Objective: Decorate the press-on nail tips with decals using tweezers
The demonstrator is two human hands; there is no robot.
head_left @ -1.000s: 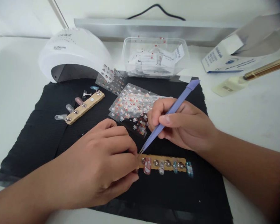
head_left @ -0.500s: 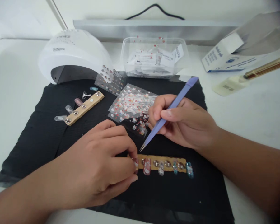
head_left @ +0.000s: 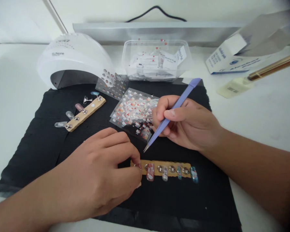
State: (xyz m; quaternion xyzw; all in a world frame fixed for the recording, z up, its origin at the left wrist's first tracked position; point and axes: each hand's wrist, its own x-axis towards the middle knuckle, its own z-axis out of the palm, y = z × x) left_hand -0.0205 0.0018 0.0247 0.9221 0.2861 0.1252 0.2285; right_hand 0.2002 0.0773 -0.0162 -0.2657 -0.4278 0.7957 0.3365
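My left hand [head_left: 103,180] rests on the black mat [head_left: 50,141] and pinches the left end of a tan wooden strip [head_left: 170,165] that carries several decorated false nails. My right hand [head_left: 188,124] grips lilac tweezers [head_left: 171,111], whose tip hovers just above the strip's left end and near my left fingertips. Clear sticker sheets [head_left: 131,111] with small cartoon stickers lie just behind the tweezers' tip.
A second tan strip [head_left: 85,112] with clear nail tips lies at the mat's back left. Behind it stands a white nail lamp [head_left: 72,58], a clear tub of packets [head_left: 156,59], a white box [head_left: 228,58] and a gold-handled tool [head_left: 273,67] at the right.
The tweezers' tip has lifted up and away from the strip's left end. My left thumb and finger have shifted slightly on the strip's end nail.
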